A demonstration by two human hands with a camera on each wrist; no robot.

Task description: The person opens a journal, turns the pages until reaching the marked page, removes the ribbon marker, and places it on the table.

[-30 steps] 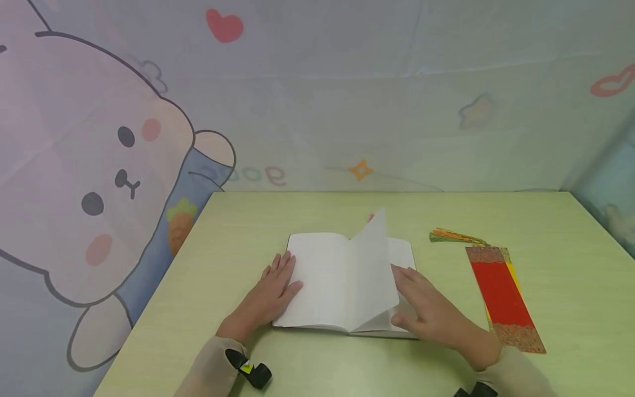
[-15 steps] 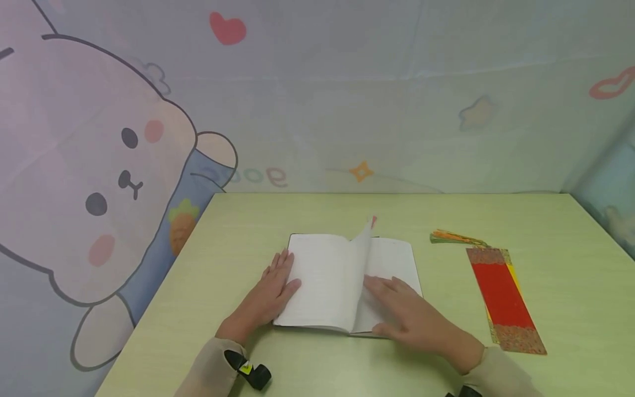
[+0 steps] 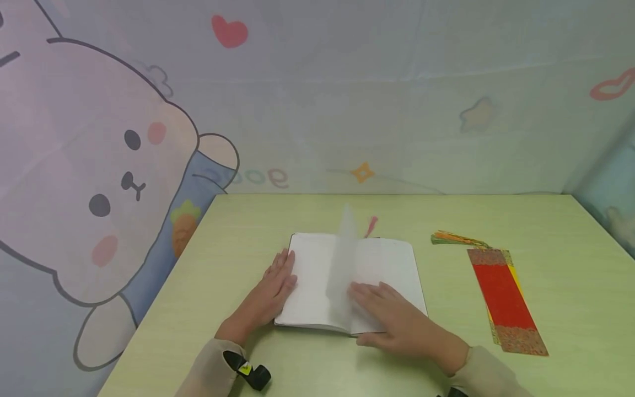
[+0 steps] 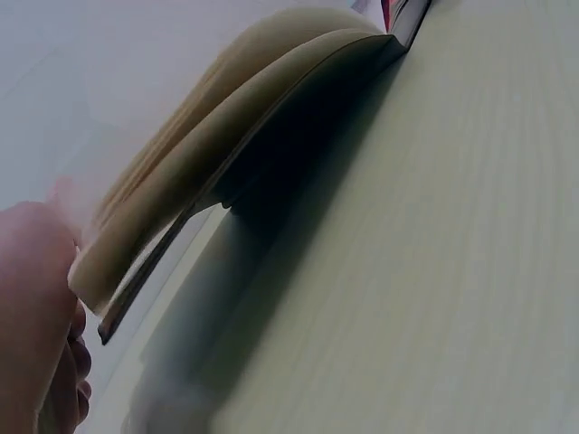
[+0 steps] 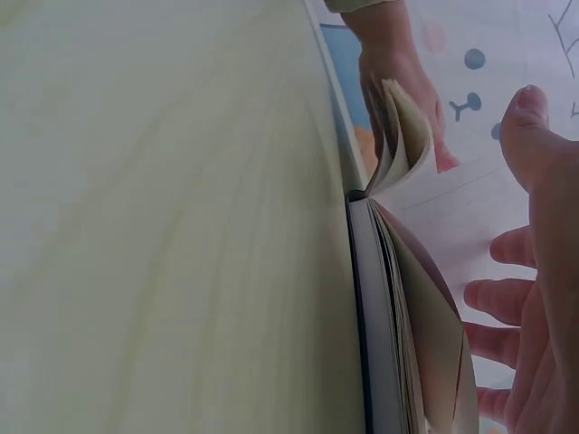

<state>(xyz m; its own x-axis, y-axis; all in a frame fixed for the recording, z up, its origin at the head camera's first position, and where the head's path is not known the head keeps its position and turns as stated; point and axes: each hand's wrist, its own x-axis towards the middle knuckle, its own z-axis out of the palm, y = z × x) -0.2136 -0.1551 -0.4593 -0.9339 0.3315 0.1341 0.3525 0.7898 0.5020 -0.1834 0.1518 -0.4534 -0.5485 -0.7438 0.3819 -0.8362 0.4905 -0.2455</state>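
Observation:
An open notebook [image 3: 392, 264] with white pages lies in front of me, and a blurred leaf [image 3: 343, 270] stands up near its spine. My left hand [image 3: 270, 289] holds the notebook's left side, the thumb over the pages; in the left wrist view that side [image 4: 181, 172] is raised off the table, with curled fingers beside the cover edge. My right hand [image 3: 402, 322] lies over the right-hand page with its fingers extended toward the standing leaf. In the right wrist view, its fingers [image 5: 498, 303] are spread near the page and the thumb is held apart.
A red bookmark [image 3: 506, 292] with patterned ends lies to the right, over a partly hidden yellow one [image 3: 514, 275]. Their green and orange tassel [image 3: 458, 238] points left. A pink tassel [image 3: 371, 225] sticks out behind the notebook. A printed cloth [image 3: 322, 110] hangs behind the table [image 3: 307, 369].
The leaf has swung leftward from the right side, past the spine, and my right hand has followed it left across the right-hand page. My left hand has stayed at the notebook's left edge.

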